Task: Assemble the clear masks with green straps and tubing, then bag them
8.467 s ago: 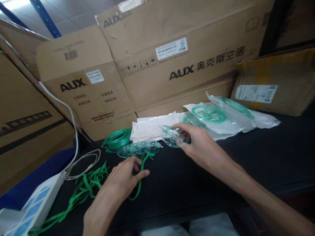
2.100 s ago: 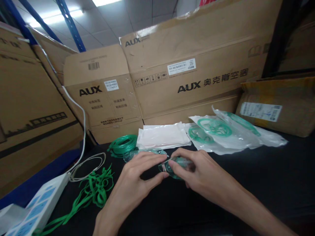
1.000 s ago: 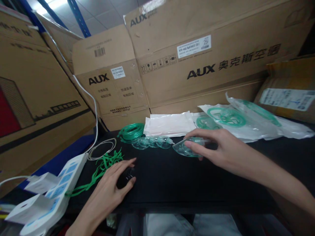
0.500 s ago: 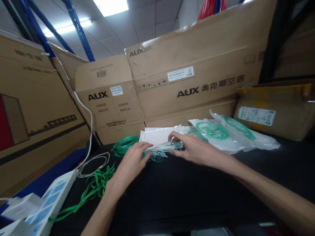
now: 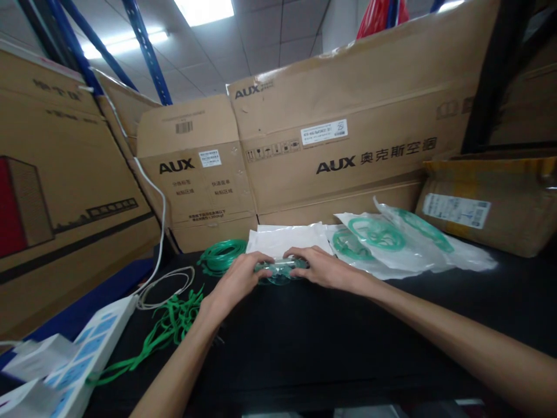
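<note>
My left hand [image 5: 239,280] has its fingers closed on the left end of a see-through, green-tinted plastic piece [image 5: 282,270]. At the other end, my right hand [image 5: 322,268] grips the same piece between thumb and fingers. It lies low over the black surface, partly hidden by both hands, so its exact kind cannot be made out. White packets [image 5: 289,238] lie right behind it. A coil of green tubing [image 5: 223,255] sits beyond my left hand. To the right are clear bags [image 5: 404,249] with green tubing inside.
Green straps [image 5: 176,322] lie in a tangle beside my left forearm. A power strip [image 5: 89,348] with white plugs and a white cable [image 5: 162,232] runs along the left. Large cardboard panels [image 5: 361,133] stand at the back, and a taped carton [image 5: 487,203] is at the right.
My right hand has moved left, closer to my left hand, and both now hold the clear plastic piece by its ends. The view has shifted slightly.
</note>
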The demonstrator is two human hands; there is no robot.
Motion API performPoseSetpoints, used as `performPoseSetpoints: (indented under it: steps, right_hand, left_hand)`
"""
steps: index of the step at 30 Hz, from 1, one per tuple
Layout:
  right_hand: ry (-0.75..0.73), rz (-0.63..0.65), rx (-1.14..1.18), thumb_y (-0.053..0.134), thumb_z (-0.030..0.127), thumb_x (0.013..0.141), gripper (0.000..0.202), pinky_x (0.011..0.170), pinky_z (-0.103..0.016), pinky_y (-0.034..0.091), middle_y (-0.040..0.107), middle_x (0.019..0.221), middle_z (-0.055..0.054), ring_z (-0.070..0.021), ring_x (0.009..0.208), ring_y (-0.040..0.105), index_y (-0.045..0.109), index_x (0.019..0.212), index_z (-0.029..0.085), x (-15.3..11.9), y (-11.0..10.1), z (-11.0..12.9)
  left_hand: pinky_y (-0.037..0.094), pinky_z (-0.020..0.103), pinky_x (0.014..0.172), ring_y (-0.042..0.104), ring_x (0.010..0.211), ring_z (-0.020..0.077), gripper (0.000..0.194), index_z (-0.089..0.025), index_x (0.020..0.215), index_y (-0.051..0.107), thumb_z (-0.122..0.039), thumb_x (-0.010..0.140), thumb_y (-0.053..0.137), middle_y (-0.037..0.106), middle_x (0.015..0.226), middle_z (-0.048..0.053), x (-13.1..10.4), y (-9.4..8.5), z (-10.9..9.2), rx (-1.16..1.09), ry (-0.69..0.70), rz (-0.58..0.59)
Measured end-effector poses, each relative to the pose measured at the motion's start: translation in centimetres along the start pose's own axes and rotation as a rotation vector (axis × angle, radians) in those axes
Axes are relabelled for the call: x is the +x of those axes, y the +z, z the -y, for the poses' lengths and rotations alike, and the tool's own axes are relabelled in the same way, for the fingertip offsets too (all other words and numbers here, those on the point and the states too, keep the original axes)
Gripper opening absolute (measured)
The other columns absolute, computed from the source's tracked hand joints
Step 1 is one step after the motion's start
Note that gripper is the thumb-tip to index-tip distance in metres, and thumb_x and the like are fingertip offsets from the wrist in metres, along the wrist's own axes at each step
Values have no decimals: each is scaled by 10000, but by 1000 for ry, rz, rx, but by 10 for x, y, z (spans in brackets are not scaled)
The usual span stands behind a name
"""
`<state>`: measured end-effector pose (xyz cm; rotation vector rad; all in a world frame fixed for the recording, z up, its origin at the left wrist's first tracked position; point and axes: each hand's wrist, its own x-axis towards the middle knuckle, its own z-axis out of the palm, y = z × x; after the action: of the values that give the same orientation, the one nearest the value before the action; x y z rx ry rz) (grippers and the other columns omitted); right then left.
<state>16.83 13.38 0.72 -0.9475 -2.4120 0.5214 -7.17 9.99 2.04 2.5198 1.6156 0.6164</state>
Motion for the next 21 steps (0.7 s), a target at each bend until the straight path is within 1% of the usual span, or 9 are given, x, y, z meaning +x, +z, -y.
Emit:
performPoseSetpoints:
  steps: [3, 5, 8, 11, 13, 16, 19, 21]
  right_hand:
    - [23, -14, -26, 617, 310, 907, 418, 980, -387, 450, 700, 1210, -167, -318, 1172, 617, 650, 1297, 164, -5, 1, -1]
    - [22, -19, -38, 600, 326, 922, 437, 999, -397, 444, 690, 1240, -174, -330, 1208, 600, 642, 1328, 174, -7, 3, 0]
    - [-41, -7, -38, 590, 333, 936, 421, 977, -367, 462, 710, 1231, -141, -310, 1173, 632, 650, 1336, 218, -5, 4, 2]
    - [-70, 38, -65, 564, 298, 954, 383, 920, -329, 483, 745, 1169, -128, -290, 1104, 678, 672, 1313, 223, 0, 4, 5]
    - [-46, 51, -106, 550, 290, 959, 364, 879, -339, 494, 755, 1118, -154, -311, 1070, 693, 693, 1283, 206, 3, 4, 6]
    - [-25, 53, -160, 549, 323, 960, 362, 834, -370, 498, 755, 1024, -193, -349, 1009, 704, 709, 1247, 171, 2, 4, 8]
    - [-40, 72, -196, 540, 348, 974, 368, 857, -363, 495, 755, 1015, -166, -327, 1010, 704, 685, 1283, 210, 1, 6, 10]
    - [-43, 69, -217, 514, 336, 992, 388, 896, -365, 489, 736, 1087, -163, -314, 1061, 685, 640, 1339, 217, -1, 7, 12]
  left_hand:
    - [463, 373, 990, 653, 1149, 267, 272, -238, 1166, 707, -247, 900, 650, 745, 1185, 52, 2, 0, 1, -8, 3, 7]
    - [466, 375, 989, 658, 1144, 269, 269, -242, 1155, 716, -239, 896, 648, 750, 1173, 50, 3, 0, 3, -9, 3, 13]
    - [470, 376, 989, 658, 1148, 273, 275, -252, 1156, 719, -252, 891, 647, 753, 1166, 50, 5, 0, 4, -7, 2, 12]
    - [469, 372, 992, 653, 1159, 277, 284, -247, 1161, 719, -254, 886, 648, 751, 1174, 55, 5, 1, 3, -1, 0, 6]
    - [470, 366, 990, 657, 1152, 274, 279, -242, 1156, 721, -247, 889, 641, 753, 1171, 56, 4, 1, 3, 1, -1, 2]
    - [474, 358, 982, 662, 1140, 265, 268, -253, 1150, 720, -258, 897, 632, 754, 1167, 45, 4, 2, 7, 2, 6, -2]
    - [473, 371, 992, 660, 1137, 267, 262, -251, 1148, 715, -281, 905, 623, 749, 1170, 50, 5, 6, 15, 0, 17, -8]
    - [469, 394, 1006, 652, 1147, 274, 281, -235, 1173, 700, -296, 914, 612, 737, 1188, 67, 6, 11, 22, 16, 33, -11]
